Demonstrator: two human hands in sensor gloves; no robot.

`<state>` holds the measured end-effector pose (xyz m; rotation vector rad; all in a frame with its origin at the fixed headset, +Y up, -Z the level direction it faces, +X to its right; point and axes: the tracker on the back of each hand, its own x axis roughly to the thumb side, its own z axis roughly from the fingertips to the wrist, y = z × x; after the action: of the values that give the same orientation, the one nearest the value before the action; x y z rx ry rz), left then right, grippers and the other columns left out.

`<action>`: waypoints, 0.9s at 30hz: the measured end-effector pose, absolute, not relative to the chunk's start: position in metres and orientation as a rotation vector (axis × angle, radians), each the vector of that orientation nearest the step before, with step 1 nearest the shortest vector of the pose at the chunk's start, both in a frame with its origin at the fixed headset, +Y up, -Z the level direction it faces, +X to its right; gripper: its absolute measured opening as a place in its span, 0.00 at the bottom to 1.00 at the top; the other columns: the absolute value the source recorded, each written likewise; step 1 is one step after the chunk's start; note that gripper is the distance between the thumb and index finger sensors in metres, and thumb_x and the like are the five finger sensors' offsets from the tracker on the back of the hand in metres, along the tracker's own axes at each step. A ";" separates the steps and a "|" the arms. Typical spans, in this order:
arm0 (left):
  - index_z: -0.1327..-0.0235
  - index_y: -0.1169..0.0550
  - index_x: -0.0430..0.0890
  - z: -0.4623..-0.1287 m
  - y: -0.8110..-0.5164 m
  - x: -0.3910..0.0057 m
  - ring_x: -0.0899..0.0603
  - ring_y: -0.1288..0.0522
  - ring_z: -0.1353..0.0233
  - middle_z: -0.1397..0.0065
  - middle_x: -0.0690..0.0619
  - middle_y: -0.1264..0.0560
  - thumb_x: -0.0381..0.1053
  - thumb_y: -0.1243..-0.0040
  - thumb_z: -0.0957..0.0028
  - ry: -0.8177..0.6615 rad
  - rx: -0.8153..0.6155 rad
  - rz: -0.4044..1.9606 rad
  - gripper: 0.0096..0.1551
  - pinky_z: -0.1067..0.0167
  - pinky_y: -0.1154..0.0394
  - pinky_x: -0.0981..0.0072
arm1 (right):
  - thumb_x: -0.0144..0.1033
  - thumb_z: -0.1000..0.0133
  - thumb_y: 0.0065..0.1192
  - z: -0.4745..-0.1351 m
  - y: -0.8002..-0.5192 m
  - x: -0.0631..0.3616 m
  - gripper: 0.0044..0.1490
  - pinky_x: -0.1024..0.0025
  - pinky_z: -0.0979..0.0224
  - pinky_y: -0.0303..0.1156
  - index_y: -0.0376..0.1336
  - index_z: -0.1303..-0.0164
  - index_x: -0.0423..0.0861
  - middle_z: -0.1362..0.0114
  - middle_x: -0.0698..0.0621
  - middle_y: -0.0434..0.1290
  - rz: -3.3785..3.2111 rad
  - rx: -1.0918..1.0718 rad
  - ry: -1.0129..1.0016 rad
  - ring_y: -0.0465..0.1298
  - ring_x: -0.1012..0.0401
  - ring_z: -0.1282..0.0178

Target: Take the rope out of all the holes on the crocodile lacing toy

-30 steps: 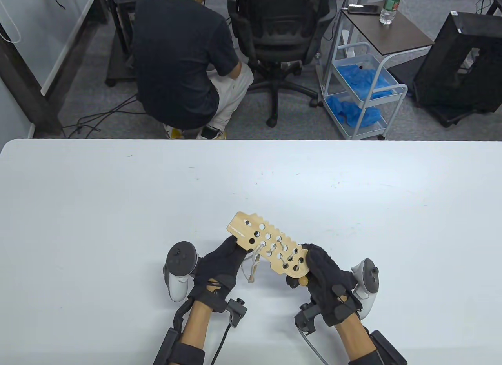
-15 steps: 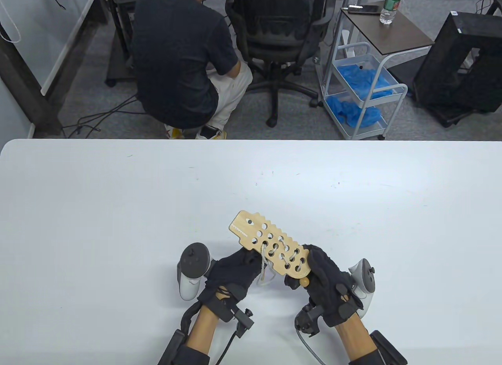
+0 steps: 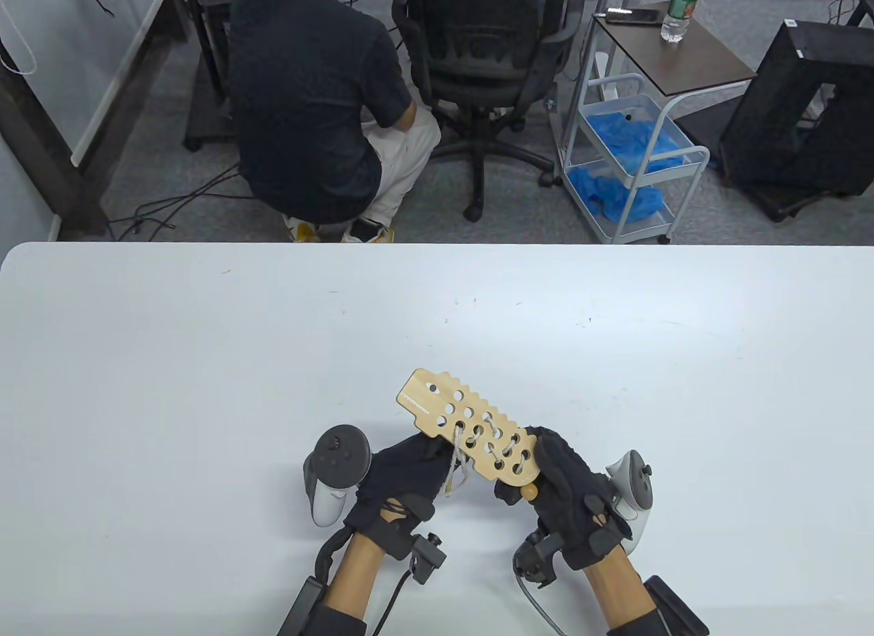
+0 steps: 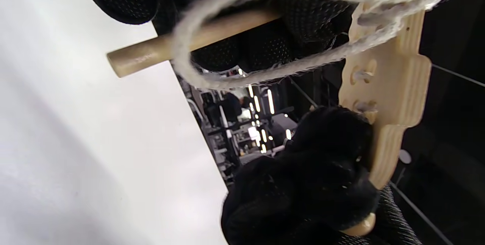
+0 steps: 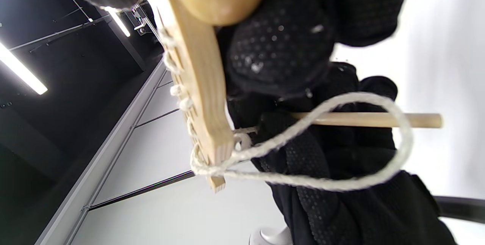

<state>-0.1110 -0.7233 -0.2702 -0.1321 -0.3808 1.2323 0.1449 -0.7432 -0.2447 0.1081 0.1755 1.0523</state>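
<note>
Near the worktop's (image 3: 205,363) front edge, the wooden crocodile (image 3: 469,424) is held up, rope (image 3: 456,464) laced through its rear holes. The right hand (image 3: 570,492) grips its tail; the left hand (image 3: 403,475) pinches the rope's wooden needle (image 4: 151,51).

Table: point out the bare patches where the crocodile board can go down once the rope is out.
Bare white table lies left of the left hand, right of the right hand, and between the crocodile board and the far edge. It is crowded only near the front edge, where both hands hold the board and the rope dangles.
</note>
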 end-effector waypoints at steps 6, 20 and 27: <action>0.34 0.20 0.63 -0.271 -0.725 -0.115 0.46 0.20 0.35 0.34 0.57 0.16 0.53 0.37 0.46 -0.327 -0.117 1.212 0.25 0.33 0.28 0.37 | 0.47 0.47 0.59 -0.246 -0.745 0.151 0.31 0.44 0.45 0.75 0.65 0.41 0.40 0.49 0.39 0.80 1.045 0.079 0.155 0.83 0.51 0.62; 0.35 0.20 0.63 -0.272 -0.725 -0.124 0.47 0.20 0.36 0.35 0.58 0.16 0.53 0.37 0.46 -0.276 -0.073 1.195 0.24 0.33 0.28 0.38 | 0.47 0.47 0.58 -0.252 -0.751 0.168 0.31 0.44 0.44 0.75 0.64 0.41 0.40 0.48 0.39 0.80 1.045 0.005 0.092 0.83 0.51 0.61; 0.35 0.20 0.63 -0.275 -0.729 -0.134 0.47 0.20 0.36 0.36 0.57 0.16 0.53 0.37 0.46 -0.228 -0.065 1.198 0.24 0.33 0.28 0.38 | 0.48 0.47 0.58 -0.253 -0.755 0.180 0.31 0.44 0.44 0.75 0.64 0.40 0.40 0.47 0.39 0.80 1.060 -0.062 0.050 0.83 0.51 0.60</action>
<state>-0.1336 -0.7293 -0.2755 -0.0653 -0.2277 1.1976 0.1795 -0.7547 -0.2533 -0.0622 0.0504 1.0598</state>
